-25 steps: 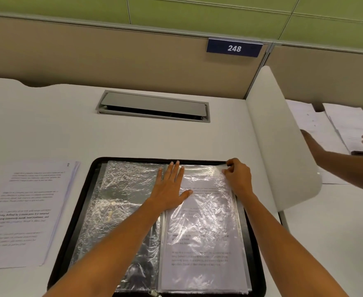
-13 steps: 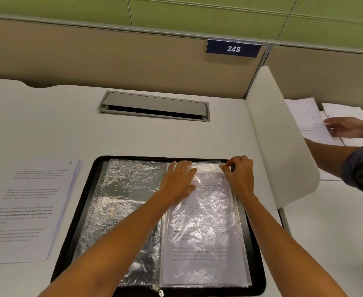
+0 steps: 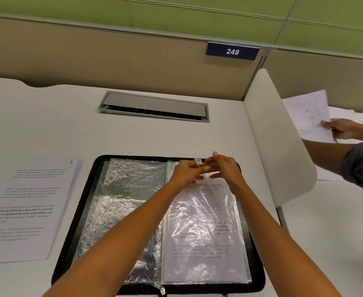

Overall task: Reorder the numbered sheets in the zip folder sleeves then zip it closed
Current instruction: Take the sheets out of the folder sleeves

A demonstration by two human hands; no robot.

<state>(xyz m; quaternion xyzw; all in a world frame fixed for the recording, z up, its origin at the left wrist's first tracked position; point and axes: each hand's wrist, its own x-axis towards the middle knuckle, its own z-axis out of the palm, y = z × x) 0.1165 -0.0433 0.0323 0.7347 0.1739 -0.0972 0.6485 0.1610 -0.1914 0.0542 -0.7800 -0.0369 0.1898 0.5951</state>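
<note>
Centrally, the zip folder [image 3: 82,211] lies open at the table's [image 3: 47,125] front edge, its near rim cut off. The left hand [image 3: 186,173] pinches the top edge of the right sleeve [image 3: 229,264]. The right hand [image 3: 226,171] curls against it, fingertips overlapping, and I cannot tell its grip. Glare blurs the sheet [image 3: 199,251] inside.

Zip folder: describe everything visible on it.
The zip folder lies open and flat on the white desk: black fabric rim, unzipped, metal zipper pull at its near edge. Its left sleeve is crinkled clear plastic over dark backing, seemingly empty. Its right sleeve holds a printed sheet. The left hand and right hand both pinch that sleeve's top edge.
</note>
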